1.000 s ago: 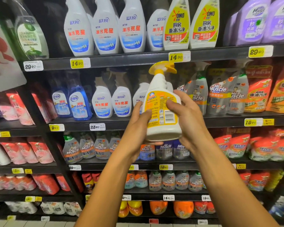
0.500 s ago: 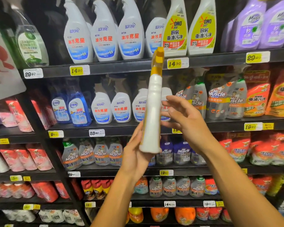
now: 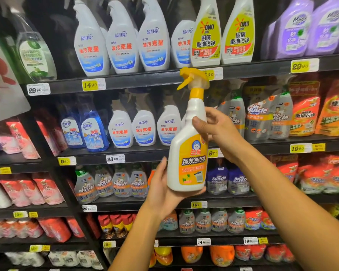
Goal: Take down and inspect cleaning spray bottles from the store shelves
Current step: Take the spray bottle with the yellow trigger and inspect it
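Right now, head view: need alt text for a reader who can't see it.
Two bare hands hold a white spray bottle with a yellow trigger upright, front label to the camera: the left hand cups its base, the right hand grips its neck. Behind are store shelves of cleaning products with price tags.

Black shelves (image 3: 137,83) carry spray bottles (image 3: 121,44), pouches (image 3: 303,118).

Spray bottle (image 3: 188,145) glossy white plastic (paper-like label); shelves (image 3: 145,81) matt dark.

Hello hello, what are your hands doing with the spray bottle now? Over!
Left hand cups the base of the spray bottle. Right hand grips its neck. Bottle upright, front label showing. Nothing in the way.
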`<action>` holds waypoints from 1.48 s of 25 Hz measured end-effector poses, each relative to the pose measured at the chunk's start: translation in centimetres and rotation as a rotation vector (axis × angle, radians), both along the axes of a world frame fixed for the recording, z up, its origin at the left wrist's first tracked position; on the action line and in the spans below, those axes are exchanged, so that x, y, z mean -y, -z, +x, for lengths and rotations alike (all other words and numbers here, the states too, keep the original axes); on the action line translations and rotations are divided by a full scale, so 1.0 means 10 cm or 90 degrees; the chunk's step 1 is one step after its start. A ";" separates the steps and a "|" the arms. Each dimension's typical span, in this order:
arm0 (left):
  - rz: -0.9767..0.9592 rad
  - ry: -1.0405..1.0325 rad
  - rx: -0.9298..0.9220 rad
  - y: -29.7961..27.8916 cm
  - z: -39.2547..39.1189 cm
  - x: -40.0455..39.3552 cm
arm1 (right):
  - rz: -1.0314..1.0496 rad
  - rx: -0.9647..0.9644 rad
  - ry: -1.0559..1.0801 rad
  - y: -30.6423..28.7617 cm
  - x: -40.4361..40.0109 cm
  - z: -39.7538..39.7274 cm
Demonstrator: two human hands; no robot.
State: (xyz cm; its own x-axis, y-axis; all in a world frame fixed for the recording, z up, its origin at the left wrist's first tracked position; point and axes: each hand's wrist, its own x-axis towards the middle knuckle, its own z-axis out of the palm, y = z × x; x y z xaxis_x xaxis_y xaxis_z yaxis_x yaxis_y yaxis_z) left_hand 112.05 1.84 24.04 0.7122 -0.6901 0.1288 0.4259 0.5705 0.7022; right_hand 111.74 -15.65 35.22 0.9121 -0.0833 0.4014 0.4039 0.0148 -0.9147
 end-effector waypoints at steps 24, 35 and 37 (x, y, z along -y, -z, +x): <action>0.087 -0.180 0.078 0.00 -0.03 -0.05 | -0.015 0.020 -0.060 0.14 -0.10 -0.18; 0.108 -0.169 0.055 -0.10 -0.01 -0.16 | -0.018 0.061 -0.047 0.06 -0.23 -0.26; 0.098 -0.146 0.044 -0.13 -0.01 -0.18 | -0.003 0.067 -0.054 0.02 -0.24 -0.27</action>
